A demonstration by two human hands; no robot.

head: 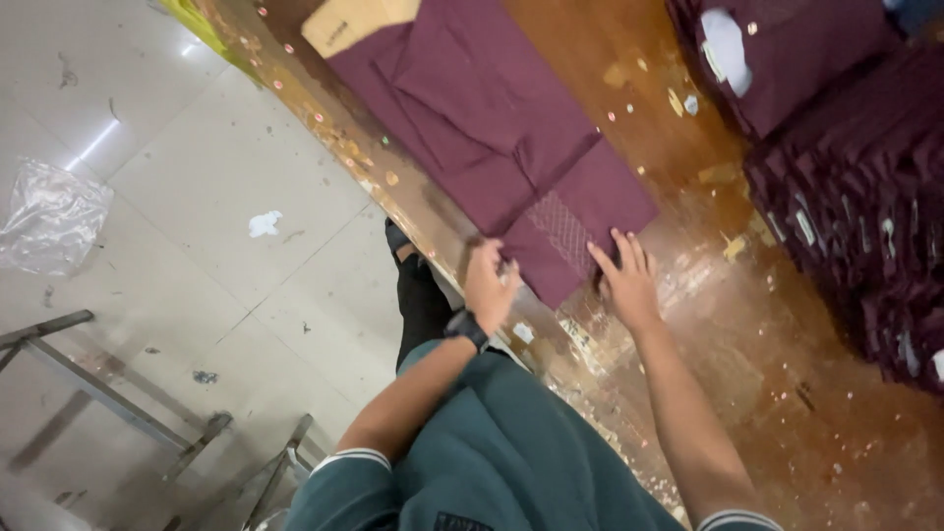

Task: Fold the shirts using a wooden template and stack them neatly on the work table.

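Observation:
A maroon folded shirt lies flat on the worn brown wooden table, with a cardboard piece under its far end. My left hand grips the near corner of the shirt at the table's edge; a dark watch sits on that wrist. My right hand lies flat on the shirt's near hem, fingers spread, beside a patterned patch of the fabric.
A tall stack of folded maroon shirts fills the right side of the table. Scraps of tape dot the tabletop. Left of the table is a pale tiled floor with a crumpled plastic bag and metal frame legs.

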